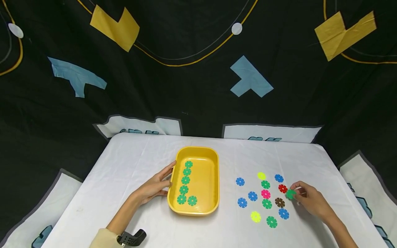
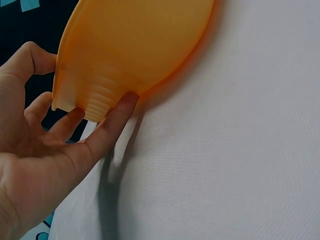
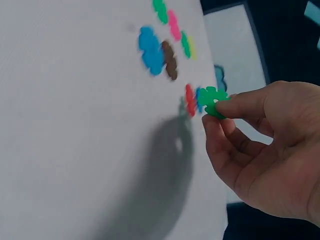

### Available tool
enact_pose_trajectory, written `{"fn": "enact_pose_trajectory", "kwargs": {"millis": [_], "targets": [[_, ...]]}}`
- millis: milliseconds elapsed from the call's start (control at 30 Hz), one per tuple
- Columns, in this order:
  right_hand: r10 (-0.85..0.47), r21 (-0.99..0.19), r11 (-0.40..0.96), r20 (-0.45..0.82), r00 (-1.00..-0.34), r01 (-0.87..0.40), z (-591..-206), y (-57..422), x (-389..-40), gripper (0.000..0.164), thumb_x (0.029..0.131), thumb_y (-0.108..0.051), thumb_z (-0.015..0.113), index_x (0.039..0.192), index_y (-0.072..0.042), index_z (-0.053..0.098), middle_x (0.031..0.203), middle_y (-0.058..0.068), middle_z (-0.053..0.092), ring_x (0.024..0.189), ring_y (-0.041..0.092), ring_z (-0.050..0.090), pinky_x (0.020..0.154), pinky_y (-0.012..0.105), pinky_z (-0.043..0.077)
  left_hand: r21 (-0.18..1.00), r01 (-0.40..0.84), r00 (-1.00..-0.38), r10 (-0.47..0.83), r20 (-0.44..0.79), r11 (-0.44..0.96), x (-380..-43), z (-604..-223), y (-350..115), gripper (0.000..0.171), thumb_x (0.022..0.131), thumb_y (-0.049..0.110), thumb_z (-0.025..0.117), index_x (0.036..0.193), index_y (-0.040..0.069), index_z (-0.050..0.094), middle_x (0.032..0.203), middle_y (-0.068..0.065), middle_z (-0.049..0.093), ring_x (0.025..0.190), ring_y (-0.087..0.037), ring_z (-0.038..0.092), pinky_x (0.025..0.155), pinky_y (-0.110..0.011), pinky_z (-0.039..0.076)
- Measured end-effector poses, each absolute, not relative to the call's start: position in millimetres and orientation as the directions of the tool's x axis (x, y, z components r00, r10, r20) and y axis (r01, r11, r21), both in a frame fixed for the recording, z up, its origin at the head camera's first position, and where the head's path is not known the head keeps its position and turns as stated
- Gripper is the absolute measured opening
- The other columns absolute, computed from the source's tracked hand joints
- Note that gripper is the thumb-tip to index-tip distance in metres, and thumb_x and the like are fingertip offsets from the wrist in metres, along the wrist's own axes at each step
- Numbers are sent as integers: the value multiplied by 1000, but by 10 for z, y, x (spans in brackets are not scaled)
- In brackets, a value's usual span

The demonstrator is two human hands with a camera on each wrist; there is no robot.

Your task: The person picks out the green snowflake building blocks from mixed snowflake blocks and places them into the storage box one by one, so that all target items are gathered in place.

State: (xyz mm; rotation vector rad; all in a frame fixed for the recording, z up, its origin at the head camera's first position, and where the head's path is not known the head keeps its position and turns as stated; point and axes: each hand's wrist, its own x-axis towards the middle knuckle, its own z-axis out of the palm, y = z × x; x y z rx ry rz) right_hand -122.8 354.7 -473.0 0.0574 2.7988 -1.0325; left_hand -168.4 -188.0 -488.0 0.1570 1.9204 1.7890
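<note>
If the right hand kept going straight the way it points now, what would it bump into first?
Most likely the red disc, just beyond the green disc the right hand pinches. The hand looks raised, so it might pass over.

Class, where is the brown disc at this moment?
In the head view, the brown disc lies on the white tabletop, right of the yellow tray, between the red disc above and a blue disc below, left of the right hand.

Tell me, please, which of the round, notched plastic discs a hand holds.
The green notched disc pinched by the right hand; all other discs lie on the white cloth or in the yellow rectangular tray.
</note>
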Motion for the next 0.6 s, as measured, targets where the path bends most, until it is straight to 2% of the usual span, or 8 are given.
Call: {"fn": "enact_pose_trajectory", "kwargs": {"millis": [233,367,600], "targets": [[-95,-712,702,-88,-992,-4,-4529,3250,-1252,19,93,-3,64,112,-1,62,103,11,64,89,26,60,69,26,54,960,-246,-866,415,-278,130,-1680,-4878,-1876,86,89,3,56,161,32,19,165,-14,10,119,-34,57,84,-46,57],[-151,-742,666,-33,-988,-77,-4439,3000,-1313,19,93,-1,65,112,-3,65,102,8,64,90,25,60,71,25,54,961,-241,-868,415,-274,132,-1681,-4872,-1873,86,88,4,56,161,32,19,165,-14,10,119,-34,57,84,-46,57],[-283,-788,586,20,-959,-190,-4305,2505,-1483,23,93,4,62,112,-6,69,107,6,68,91,24,62,78,30,55,960,-249,-869,408,-281,130,-1677,-4883,-1883,86,88,4,56,161,32,19,165,-13,11,118,-34,57,83,-46,57]]}}
